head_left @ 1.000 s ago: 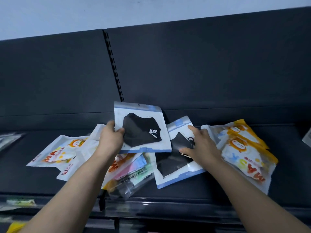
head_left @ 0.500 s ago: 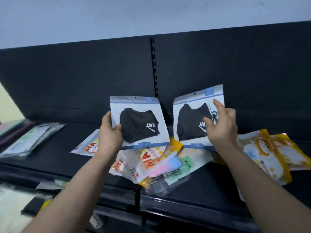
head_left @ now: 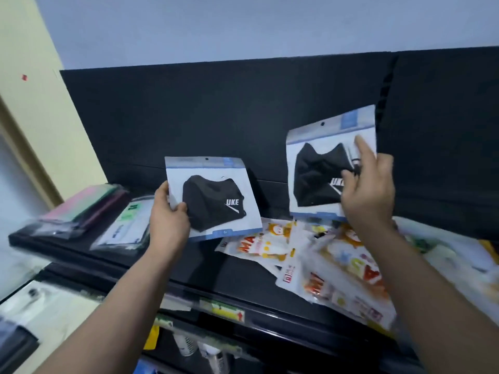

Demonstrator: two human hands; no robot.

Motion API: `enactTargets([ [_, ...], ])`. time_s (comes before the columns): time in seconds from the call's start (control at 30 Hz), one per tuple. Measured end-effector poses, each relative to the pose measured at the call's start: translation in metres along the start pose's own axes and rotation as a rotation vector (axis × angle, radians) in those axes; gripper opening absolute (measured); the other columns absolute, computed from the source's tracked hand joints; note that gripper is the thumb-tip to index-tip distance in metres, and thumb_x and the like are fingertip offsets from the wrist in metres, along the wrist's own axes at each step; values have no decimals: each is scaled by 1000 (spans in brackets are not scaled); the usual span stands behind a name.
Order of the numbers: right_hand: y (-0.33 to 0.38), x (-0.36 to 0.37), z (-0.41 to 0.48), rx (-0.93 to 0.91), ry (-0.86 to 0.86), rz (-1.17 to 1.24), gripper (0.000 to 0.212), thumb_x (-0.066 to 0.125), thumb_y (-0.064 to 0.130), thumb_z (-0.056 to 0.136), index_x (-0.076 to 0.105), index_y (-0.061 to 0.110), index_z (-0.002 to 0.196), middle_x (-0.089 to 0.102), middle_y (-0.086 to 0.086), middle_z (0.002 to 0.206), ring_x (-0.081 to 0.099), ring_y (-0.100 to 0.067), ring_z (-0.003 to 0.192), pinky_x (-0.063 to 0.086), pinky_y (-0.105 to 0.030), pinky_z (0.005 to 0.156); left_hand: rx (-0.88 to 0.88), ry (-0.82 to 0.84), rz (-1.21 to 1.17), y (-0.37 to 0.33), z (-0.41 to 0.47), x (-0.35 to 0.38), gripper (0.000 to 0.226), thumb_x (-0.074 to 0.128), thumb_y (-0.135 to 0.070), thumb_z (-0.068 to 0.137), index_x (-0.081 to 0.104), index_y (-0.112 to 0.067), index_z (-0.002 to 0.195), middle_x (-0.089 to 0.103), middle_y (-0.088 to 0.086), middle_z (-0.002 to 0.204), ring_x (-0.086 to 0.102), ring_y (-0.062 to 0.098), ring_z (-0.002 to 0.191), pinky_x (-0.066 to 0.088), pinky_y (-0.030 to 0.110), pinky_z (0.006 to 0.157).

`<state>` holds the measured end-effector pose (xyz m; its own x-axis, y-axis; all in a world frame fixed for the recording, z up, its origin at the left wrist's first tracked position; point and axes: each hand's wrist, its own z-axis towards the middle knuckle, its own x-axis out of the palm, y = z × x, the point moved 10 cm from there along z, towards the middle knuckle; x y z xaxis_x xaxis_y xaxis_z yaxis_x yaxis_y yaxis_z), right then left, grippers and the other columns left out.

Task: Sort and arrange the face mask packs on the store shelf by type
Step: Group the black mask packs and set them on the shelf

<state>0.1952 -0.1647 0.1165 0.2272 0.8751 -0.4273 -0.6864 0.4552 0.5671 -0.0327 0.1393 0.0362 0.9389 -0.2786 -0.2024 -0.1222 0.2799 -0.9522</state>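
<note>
My left hand [head_left: 168, 220] grips the lower left corner of a white pack with a black mask [head_left: 213, 197], held upright above the black shelf [head_left: 189, 268]. My right hand [head_left: 368, 190] holds a second pack of the same black mask [head_left: 316, 174], raised higher to the right, fingers over its right side. Below and between them lies a loose heap of orange-and-white cartoon mask packs [head_left: 310, 257], blurred at the right.
At the shelf's left end lie a stack of pink and dark packs [head_left: 83, 209] and a clear pack with green print [head_left: 127, 225]. A yellow price tag [head_left: 224, 310] sits on the shelf's front rail. Bottles [head_left: 189, 344] show on the lower shelf. A cream wall stands at left.
The view has swung left, showing the shelf's left end. Both hands carry their black mask packs leftward, and the right pack is now held higher than the left one.
</note>
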Motion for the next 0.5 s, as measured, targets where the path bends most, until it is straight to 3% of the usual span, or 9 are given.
enactTargets([
  [0.1, 28, 71, -22, 65, 164, 118, 56, 54, 8, 92, 38, 21, 144, 43, -12, 120, 45, -16, 80, 32, -17, 75, 26, -12, 64, 12, 33, -29, 53, 45, -6, 94, 39, -30, 140, 59, -6, 116, 58, 17, 100, 46, 33, 87],
  [0.2, 23, 139, -53, 272, 401, 109, 56, 53, 17, 93, 33, 26, 145, 41, -11, 132, 51, -23, 102, 37, -29, 88, 75, -55, 103, 13, 54, -57, 54, 43, -7, 95, 36, -31, 143, 56, -8, 119, 54, 14, 103, 39, 28, 88],
  [0.3, 23, 189, -86, 396, 512, 143, 57, 54, 22, 93, 32, 24, 146, 40, -13, 140, 43, -27, 125, 32, -35, 103, 93, -114, 120, 18, 70, -84, 54, 41, -7, 95, 32, -32, 143, 55, -4, 130, 55, 18, 112, 38, 28, 89],
  [0.5, 26, 237, -123, 411, 626, 115, 57, 54, 23, 95, 31, 16, 147, 38, -16, 141, 41, -28, 127, 33, -29, 100, 107, -160, 122, 33, 87, -109, 54, 41, -9, 95, 31, -31, 143, 55, -1, 136, 56, 21, 119, 44, 40, 102],
])
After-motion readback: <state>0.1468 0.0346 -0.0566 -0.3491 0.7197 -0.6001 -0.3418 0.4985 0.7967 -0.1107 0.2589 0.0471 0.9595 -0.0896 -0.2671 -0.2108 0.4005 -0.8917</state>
